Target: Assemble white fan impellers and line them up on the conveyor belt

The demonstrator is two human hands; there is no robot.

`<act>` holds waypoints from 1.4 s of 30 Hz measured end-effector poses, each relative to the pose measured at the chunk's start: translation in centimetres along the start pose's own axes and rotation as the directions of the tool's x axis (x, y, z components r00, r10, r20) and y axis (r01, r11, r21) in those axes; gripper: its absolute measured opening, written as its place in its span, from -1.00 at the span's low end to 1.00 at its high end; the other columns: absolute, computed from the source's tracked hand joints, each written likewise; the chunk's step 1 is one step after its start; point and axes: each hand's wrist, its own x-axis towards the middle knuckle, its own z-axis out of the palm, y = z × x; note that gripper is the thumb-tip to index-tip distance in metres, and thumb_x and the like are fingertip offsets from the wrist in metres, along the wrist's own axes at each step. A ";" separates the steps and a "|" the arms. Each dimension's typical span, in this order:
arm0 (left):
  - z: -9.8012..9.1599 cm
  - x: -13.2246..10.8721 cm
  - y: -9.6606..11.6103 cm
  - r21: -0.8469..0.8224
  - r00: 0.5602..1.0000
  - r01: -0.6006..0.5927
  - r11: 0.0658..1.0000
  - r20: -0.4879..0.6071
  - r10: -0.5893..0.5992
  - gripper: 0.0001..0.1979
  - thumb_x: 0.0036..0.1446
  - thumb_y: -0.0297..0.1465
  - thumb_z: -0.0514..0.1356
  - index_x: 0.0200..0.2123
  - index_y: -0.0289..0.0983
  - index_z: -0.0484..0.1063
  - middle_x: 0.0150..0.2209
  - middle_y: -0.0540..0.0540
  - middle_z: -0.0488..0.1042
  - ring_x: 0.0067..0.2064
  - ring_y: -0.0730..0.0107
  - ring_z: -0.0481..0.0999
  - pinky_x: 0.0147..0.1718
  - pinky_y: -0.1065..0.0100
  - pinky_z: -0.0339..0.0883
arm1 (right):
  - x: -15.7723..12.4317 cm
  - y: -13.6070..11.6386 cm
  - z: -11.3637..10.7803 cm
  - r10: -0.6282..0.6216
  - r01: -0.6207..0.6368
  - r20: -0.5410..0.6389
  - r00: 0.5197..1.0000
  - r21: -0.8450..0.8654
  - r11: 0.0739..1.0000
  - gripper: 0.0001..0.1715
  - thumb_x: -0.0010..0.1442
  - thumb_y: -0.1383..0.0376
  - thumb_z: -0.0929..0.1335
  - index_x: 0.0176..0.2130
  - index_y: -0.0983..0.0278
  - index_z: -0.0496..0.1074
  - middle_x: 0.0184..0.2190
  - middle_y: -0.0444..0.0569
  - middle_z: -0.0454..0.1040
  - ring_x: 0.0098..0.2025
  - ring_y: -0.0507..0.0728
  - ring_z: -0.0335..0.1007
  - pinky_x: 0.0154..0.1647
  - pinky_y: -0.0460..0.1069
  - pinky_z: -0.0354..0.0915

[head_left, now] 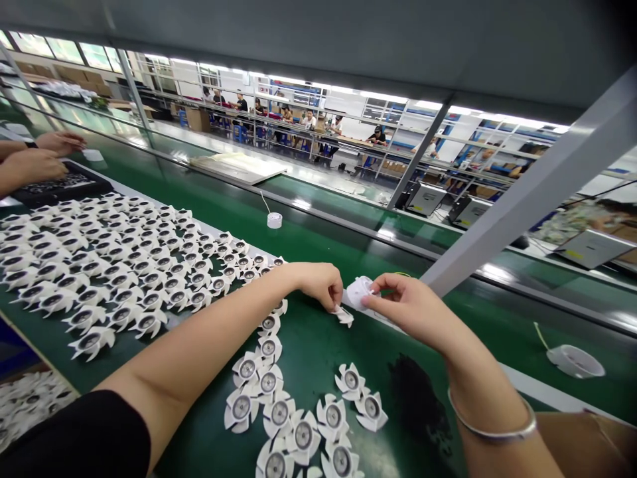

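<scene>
My right hand [403, 305] pinches a small round white plastic housing [359, 293] with a thin wire between its fingertips, above the green conveyor belt [313, 352]. My left hand [318, 284] reaches across from the left, its fingertips on a small white vaned impeller [343, 316] just below the housing. The two hands are close together, and the impeller is partly hidden by my fingers. Many similar white impellers with dark-and-silver hubs [89, 318] lie on the belt under and beside my left forearm. Another group [303, 425] lies nearer to me.
A co-worker's two hands [40, 159] rest at the far left by a black tray [60, 186]. White wired cups [574, 362] [274, 220] stand on the belt. A black heap of small parts [418, 405] lies near my right forearm. A grey metal post [522, 186] rises at right.
</scene>
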 end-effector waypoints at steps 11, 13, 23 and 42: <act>-2.7 -2.7 1.7 0.133 0.976 0.216 0.967 -0.017 -0.216 -0.69 -0.04 -0.24 0.30 -0.18 -0.17 0.57 -0.17 -0.01 0.60 -0.21 0.33 0.52 -0.36 0.41 0.27 | 0.0 -0.5 2.6 -0.207 0.247 0.260 0.943 -0.130 0.960 -0.85 -0.04 0.29 0.47 -0.38 0.21 0.47 -0.42 -0.15 0.47 -0.36 0.07 0.34 -0.36 -0.06 0.19; -3.3 -3.4 2.3 0.115 0.976 0.215 0.970 0.013 -0.218 -0.70 0.02 -0.19 0.26 -0.17 -0.15 0.57 -0.16 0.02 0.60 -0.19 0.35 0.52 -0.33 0.41 0.28 | -0.2 -0.9 3.2 -0.228 0.276 0.283 0.932 -0.143 0.950 -0.86 -0.03 0.30 0.47 -0.38 0.22 0.47 -0.42 -0.15 0.46 -0.35 0.07 0.35 -0.35 -0.06 0.19; -1.6 -1.6 1.6 -0.011 0.915 0.303 0.953 0.284 -0.288 -0.67 -0.20 -0.09 0.40 -0.45 -0.21 0.53 -0.36 -0.01 0.57 -0.31 0.32 0.46 -0.35 0.36 0.25 | -0.2 -1.4 5.0 -0.207 0.299 0.301 0.931 -0.304 0.905 -0.88 0.02 0.35 0.45 -0.34 0.23 0.47 -0.36 -0.12 0.51 -0.29 0.11 0.36 -0.30 -0.04 0.16; -3.3 -3.6 2.8 0.287 0.822 0.523 0.803 0.079 -0.564 -0.45 -0.30 0.00 0.41 -0.28 -0.25 0.55 -0.23 -0.16 0.57 -0.27 0.15 0.49 -0.33 0.28 0.28 | -0.1 -1.5 4.9 -0.098 0.218 0.303 0.948 -0.392 0.894 -0.82 -0.04 0.36 0.47 -0.36 0.23 0.43 -0.37 -0.08 0.50 -0.32 0.12 0.38 -0.41 -0.06 0.09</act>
